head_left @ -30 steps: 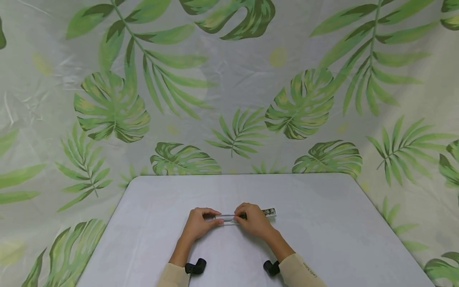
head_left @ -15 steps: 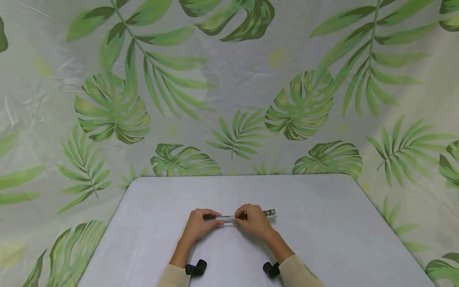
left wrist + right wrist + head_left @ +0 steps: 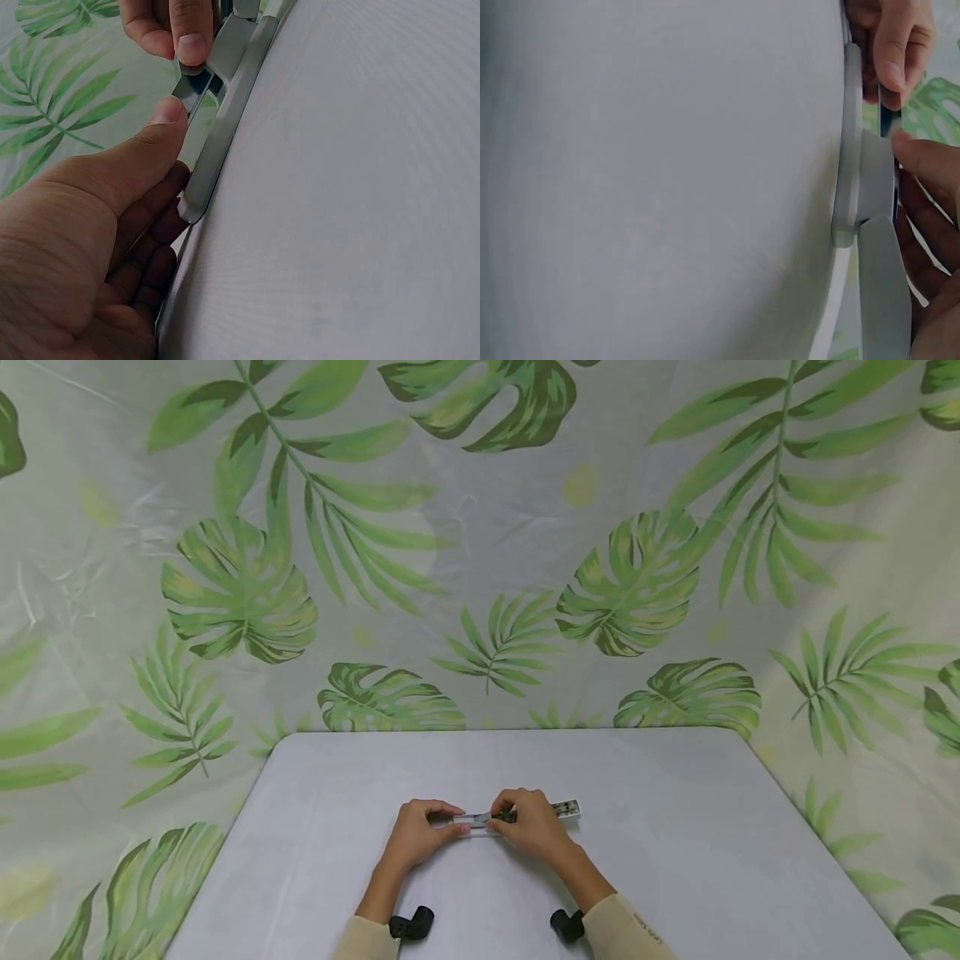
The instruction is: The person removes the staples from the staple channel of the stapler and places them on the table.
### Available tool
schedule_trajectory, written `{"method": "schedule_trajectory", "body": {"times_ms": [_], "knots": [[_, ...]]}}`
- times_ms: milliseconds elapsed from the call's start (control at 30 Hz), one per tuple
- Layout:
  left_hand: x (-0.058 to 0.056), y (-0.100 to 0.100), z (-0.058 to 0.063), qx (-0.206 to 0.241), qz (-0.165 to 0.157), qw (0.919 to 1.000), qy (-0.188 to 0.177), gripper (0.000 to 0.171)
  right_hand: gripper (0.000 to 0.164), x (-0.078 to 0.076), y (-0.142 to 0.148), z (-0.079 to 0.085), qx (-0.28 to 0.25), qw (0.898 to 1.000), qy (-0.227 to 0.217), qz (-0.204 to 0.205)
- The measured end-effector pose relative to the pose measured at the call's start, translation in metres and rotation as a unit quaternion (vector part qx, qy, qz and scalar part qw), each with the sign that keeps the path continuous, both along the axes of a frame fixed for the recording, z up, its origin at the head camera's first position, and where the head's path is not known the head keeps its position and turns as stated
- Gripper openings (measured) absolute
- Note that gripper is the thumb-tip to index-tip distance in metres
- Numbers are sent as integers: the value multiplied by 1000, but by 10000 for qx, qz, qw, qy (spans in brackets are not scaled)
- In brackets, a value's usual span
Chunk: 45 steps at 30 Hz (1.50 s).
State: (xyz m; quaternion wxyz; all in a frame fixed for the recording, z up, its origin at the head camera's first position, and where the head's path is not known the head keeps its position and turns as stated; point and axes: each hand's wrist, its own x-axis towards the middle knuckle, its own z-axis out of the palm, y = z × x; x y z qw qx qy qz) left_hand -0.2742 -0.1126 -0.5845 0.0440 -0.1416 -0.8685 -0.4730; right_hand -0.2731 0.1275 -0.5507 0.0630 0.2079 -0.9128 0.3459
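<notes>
A stapler (image 3: 567,809) with a pale grey base (image 3: 229,131) lies opened out on the table in the head view, its cover swung back to the right. A shiny metal rail (image 3: 471,818) shows between the hands. My left hand (image 3: 416,832) grips the left end, thumb on the near side and fingers opposite. My right hand (image 3: 532,825) pinches at the middle of the stapler with thumb and forefinger; anything small between those fingertips is hidden. In the right wrist view the grey cover (image 3: 885,292) hangs back beneath the right hand.
A white-covered table (image 3: 337,777) extends around both hands. Behind it hangs a leaf-patterned cloth (image 3: 495,543). Black wrist cameras (image 3: 412,923) sit beside the beige sleeves (image 3: 626,927).
Both hands keep nearly the same places on the stapler. Between them, a grey metal part now shows slightly tilted near the right fingertips. The head view has shifted a little.
</notes>
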Motion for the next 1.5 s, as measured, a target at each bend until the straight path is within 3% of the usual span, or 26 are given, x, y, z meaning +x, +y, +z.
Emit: {"method": "schedule_trajectory", "body": {"times_ms": [400,667,1100,1500], "knots": [[-1,1,0,7,-28,10000,3,24,21,-4,-2,13,688,9963,101,514],[1,1,1,20,-43,10000,10,24,13,-5,-4,15,1022,9927,242,598],[0,1,-1,-39,3,10000,32,24,13,-3,2,8,429,9969,-5,662],[-3,-1,0,-87,-40,9999,62,25,14,-5,6,6,15,9972,31,741]]}}
